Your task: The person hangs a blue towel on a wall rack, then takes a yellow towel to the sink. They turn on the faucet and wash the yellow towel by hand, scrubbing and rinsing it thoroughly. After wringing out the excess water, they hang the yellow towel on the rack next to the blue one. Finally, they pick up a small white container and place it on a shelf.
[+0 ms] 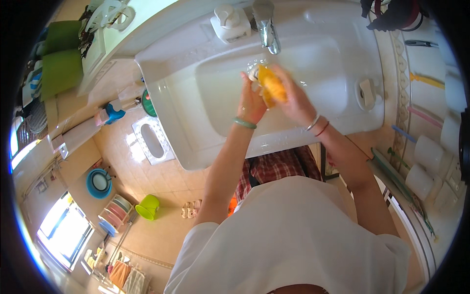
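Observation:
Over the white sink basin (215,98), both of my hands work close together below the chrome faucet (267,34). A bright yellow, soft-looking cloth (272,85) is gripped in my right hand (296,100), smeared by motion. My left hand (251,103) is curled on the other side of it, thumb pointing up. At its fingertips shows a small white and dark thing (253,73), partly covered by the cloth and too blurred to name. Water drops splash around the fingers. A green bangle is on the left wrist; a silver bangle and a red string are on the right.
A white pump bottle (230,23) stands left of the faucet. At the basin's right end sits a white soap dish (367,94). Brushes and cups line the right wall. Left of the sink are a squat toilet (152,139) and a lime bucket (148,207) on the floor.

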The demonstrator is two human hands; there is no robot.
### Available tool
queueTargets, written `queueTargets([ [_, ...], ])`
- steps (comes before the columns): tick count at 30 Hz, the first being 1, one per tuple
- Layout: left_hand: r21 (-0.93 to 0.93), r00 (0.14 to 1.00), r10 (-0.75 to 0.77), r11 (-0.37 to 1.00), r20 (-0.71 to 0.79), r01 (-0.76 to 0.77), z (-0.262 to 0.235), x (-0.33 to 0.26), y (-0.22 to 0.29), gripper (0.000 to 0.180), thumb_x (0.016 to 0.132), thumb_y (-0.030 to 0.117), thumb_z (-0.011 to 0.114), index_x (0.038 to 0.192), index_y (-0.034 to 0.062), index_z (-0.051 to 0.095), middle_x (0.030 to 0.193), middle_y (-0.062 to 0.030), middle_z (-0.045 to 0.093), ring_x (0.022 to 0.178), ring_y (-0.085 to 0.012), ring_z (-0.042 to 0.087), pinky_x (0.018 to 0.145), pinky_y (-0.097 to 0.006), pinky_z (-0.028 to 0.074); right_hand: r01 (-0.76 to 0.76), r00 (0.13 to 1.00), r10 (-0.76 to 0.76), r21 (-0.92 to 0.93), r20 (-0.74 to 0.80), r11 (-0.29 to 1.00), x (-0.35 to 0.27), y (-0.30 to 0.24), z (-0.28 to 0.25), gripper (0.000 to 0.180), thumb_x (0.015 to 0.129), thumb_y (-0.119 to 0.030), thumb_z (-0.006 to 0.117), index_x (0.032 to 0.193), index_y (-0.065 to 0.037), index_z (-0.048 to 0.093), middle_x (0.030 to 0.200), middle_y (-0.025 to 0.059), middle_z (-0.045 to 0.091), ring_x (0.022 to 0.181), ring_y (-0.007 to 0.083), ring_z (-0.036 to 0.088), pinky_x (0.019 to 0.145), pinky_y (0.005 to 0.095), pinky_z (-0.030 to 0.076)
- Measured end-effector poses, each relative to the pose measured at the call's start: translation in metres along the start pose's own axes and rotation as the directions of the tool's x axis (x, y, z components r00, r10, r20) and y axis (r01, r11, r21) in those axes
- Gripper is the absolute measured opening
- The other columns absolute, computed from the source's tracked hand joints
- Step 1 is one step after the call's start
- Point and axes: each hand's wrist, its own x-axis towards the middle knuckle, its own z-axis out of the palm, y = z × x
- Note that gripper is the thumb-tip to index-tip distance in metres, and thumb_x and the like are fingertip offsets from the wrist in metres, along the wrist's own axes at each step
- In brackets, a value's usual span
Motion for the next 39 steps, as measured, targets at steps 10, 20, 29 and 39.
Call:
queueTargets([
  [10, -0.066, 0.990, 0.117, 0.991, 0.075, -0.113, -0.035, 0.045, -0.048, 0.033, 0.094, 0.041, 0.047, 0.097, 0.0093, 0.056, 0.083, -0.0032, 0.059, 0.061, -0.0156, 0.055, 0.050, -0.028, 0.045, 0.066, 0.998, -0.056, -0.303, 0.042, 0.951, 0.005, -0.012, 0.036, 0.023, 0.088, -0.022, 0.058, 0.072, -0.005, 0.056, 0.077, 0.0130, 0.054, 0.073, 0.0341, 0.055, 0.061, 0.0430, 0.046],
  [20, 0.120, 0.957, 0.273, 0.951, 0.100, -0.284, -0.043, 0.025, -0.048, 0.035, 0.092, 0.036, 0.045, 0.105, 0.0051, 0.056, 0.102, -0.0051, 0.057, 0.094, -0.0217, 0.055, 0.077, -0.037, 0.047, 0.005, 1.000, -0.002, -0.283, 0.011, 0.959, -0.008, -0.023, 0.052, 0.022, 0.090, -0.021, 0.055, 0.077, -0.004, 0.052, 0.074, 0.0174, 0.056, 0.063, 0.0390, 0.055, 0.056, 0.0445, 0.045],
  [29, 0.102, 0.982, 0.169, 0.982, -0.084, -0.160, 0.005, -0.007, -0.016, 0.050, 0.095, 0.044, 0.045, 0.120, 0.0015, 0.051, 0.116, -0.0101, 0.057, 0.106, -0.0211, 0.056, 0.092, -0.036, 0.046, -0.668, 0.741, 0.667, 0.201, 0.085, 0.716, 0.024, 0.062, -0.015, 0.025, 0.087, -0.032, 0.061, 0.089, -0.007, 0.057, 0.090, 0.0143, 0.058, 0.083, 0.0261, 0.059, 0.074, 0.0349, 0.049],
  [39, 0.872, 0.841, 0.253, -0.020, 0.478, -0.489, -0.018, -0.027, 0.046, 0.045, 0.082, 0.005, 0.066, 0.124, 0.0127, 0.055, 0.116, -0.0110, 0.057, 0.112, -0.0198, 0.052, 0.086, -0.035, 0.046, 0.006, 0.938, 0.129, -0.386, 0.322, 0.923, -0.001, 0.024, -0.058, 0.043, 0.068, -0.012, 0.077, 0.107, -0.003, 0.061, 0.129, 0.0157, 0.048, 0.122, 0.0316, 0.041, 0.100, 0.0380, 0.037],
])
